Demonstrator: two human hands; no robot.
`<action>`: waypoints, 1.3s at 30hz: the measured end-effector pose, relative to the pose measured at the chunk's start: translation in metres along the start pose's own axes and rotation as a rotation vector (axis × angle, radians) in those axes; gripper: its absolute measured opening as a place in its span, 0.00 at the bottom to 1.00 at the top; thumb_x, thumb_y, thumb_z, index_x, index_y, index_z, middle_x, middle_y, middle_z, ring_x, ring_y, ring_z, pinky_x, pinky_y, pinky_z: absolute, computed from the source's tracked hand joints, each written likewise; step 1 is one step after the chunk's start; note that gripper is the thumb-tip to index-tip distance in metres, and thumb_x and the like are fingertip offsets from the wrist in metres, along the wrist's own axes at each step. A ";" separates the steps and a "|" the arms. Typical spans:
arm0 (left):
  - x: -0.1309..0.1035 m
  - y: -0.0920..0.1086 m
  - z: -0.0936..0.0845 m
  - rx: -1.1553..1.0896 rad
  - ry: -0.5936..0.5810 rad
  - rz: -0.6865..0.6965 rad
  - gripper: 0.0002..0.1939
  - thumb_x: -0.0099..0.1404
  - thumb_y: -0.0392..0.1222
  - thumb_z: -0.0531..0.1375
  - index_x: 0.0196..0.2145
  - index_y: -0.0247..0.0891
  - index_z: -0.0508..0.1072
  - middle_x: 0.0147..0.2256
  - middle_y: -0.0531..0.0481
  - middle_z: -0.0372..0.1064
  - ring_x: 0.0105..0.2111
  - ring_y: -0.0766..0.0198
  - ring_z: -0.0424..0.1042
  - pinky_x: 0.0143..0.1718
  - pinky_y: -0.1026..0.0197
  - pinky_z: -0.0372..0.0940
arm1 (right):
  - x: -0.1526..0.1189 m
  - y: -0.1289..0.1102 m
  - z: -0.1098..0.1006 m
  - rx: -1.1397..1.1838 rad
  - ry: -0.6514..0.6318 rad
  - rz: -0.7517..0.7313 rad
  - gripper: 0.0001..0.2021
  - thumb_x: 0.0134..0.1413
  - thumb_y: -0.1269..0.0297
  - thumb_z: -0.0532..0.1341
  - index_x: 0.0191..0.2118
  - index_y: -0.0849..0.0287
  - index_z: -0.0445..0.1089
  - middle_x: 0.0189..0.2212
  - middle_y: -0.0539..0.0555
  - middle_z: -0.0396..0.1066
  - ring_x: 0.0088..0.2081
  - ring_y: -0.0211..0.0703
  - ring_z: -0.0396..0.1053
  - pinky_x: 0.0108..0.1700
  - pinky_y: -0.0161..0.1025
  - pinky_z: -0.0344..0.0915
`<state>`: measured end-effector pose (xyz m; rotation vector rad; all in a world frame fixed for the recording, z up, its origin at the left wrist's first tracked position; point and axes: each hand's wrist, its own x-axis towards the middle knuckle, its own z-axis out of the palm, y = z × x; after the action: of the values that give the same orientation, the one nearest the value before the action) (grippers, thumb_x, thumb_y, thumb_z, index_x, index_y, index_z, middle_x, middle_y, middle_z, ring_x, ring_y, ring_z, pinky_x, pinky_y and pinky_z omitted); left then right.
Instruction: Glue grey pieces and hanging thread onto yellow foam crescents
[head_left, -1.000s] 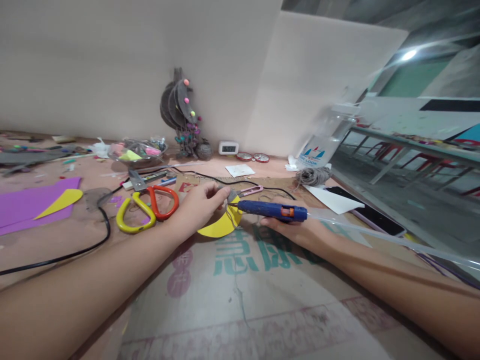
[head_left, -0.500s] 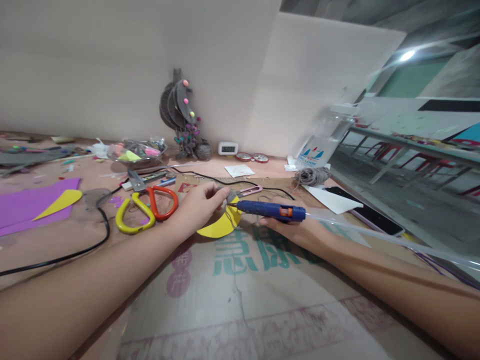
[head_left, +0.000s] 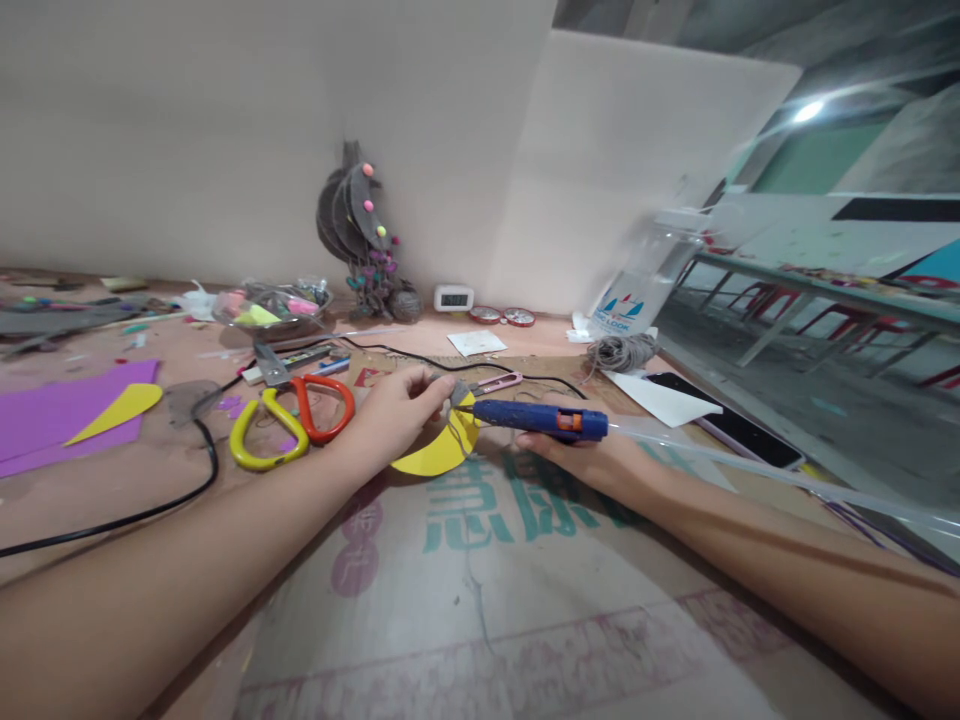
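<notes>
My left hand (head_left: 405, 405) pinches a yellow crescent cutout (head_left: 433, 456) near its upper tip, where grey yarn (head_left: 458, 392) lies against it. Wrapped around a blue hot glue gun (head_left: 540, 419), my right hand (head_left: 566, 450) holds it level with the nozzle pointing left. The nozzle tip is at the crescent's upper end, by the yarn; whether it touches cannot be made out. A clear glue stick (head_left: 675, 442) runs out of the gun's back. Most of the gun's handle is hidden.
Scissors with yellow and red handles (head_left: 268, 455) lie left of my left hand. Behind stand a grey crescent ornament (head_left: 349, 230), a small clock (head_left: 454, 298) and a plastic bottle (head_left: 634, 285). A yarn ball (head_left: 622, 352) and phone (head_left: 724, 420) are at right. Cardboard (head_left: 360, 640) covers the front.
Both hands keep nearly the same pose, with the nozzle still at the crescent's upper end. The whole view has shifted very slightly.
</notes>
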<state>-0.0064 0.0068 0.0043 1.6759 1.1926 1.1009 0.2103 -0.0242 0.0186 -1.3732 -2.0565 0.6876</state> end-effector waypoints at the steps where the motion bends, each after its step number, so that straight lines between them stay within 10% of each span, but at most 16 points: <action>1: 0.000 0.000 0.000 -0.003 -0.002 -0.005 0.16 0.59 0.49 0.54 0.19 0.36 0.62 0.18 0.56 0.60 0.19 0.72 0.58 0.23 0.66 0.53 | 0.000 0.000 0.000 0.006 0.000 0.000 0.15 0.48 0.51 0.60 0.37 0.56 0.70 0.28 0.50 0.69 0.30 0.40 0.66 0.32 0.36 0.63; 39: 0.003 -0.005 0.003 -0.148 -0.041 -0.049 0.18 0.58 0.53 0.54 0.20 0.37 0.60 0.16 0.57 0.58 0.15 0.73 0.56 0.17 0.69 0.51 | 0.003 0.017 -0.003 -0.065 0.105 0.026 0.14 0.47 0.50 0.60 0.30 0.57 0.68 0.23 0.49 0.67 0.24 0.39 0.62 0.25 0.34 0.59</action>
<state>-0.0044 0.0107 -0.0012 1.5414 1.0933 1.0926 0.2220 -0.0155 0.0095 -1.4437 -1.9966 0.5522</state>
